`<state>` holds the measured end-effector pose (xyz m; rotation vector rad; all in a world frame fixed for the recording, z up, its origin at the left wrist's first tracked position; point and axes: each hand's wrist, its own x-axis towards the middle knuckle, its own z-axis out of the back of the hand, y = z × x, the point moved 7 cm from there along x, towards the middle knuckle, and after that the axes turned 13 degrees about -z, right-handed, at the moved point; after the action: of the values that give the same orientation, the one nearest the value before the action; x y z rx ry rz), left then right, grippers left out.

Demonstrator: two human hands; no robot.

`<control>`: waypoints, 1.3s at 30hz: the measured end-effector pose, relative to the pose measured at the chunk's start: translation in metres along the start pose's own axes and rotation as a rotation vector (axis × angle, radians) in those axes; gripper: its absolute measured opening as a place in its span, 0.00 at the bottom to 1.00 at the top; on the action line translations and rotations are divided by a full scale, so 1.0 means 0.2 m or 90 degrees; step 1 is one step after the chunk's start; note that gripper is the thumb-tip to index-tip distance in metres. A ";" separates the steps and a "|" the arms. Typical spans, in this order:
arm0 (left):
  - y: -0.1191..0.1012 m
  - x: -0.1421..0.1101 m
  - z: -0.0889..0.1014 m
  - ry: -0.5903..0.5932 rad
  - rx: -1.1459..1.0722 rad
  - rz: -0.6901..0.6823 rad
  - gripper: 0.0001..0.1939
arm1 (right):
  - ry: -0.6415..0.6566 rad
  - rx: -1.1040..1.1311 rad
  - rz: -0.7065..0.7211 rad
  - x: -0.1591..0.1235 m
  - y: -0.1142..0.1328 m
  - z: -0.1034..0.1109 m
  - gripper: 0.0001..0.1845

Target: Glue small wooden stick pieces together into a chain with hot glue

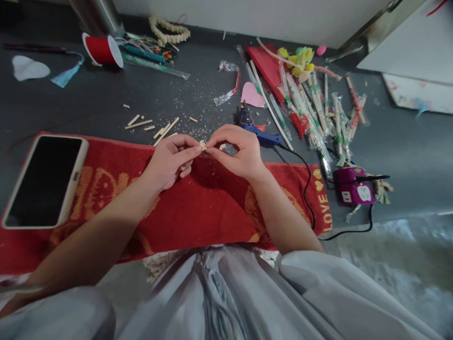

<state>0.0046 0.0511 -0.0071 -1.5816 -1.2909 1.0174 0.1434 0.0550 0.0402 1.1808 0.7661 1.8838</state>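
Both hands meet above the far edge of a red towel [212,212]. My left hand [173,160] pinches a small cluster of pale wooden pieces [203,146] between thumb and forefinger. From the other side, the thumb and forefinger of my right hand [237,148] close on the same cluster. Fingers cover part of it, so its full shape is hidden. Another small pale piece [222,147] shows behind the right hand's fingers. Just beyond that hand lies a blue glue gun [262,134]. Several cut wooden sticks [165,130] lie beyond my left hand.
A phone [44,182] rests on the towel's left end. Wood crumbs dot the dark table [198,104]. A red ribbon spool [102,50] stands at the back left. Wrapped sticks [311,108] and a pink paper heart [252,95] lie right. A black cord runs to a purple box [354,185].
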 end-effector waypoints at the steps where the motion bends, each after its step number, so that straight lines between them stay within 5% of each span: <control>1: 0.00 0.00 0.00 0.000 -0.006 -0.006 0.11 | 0.003 -0.001 -0.005 0.00 0.00 0.00 0.05; 39: 0.03 0.02 0.02 0.022 0.034 -0.059 0.12 | 0.030 -0.016 -0.022 0.00 -0.07 -0.03 0.06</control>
<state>0.0024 0.0557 -0.0138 -1.4795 -1.2906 0.9556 0.1419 0.0617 0.0270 1.1044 0.7814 1.8933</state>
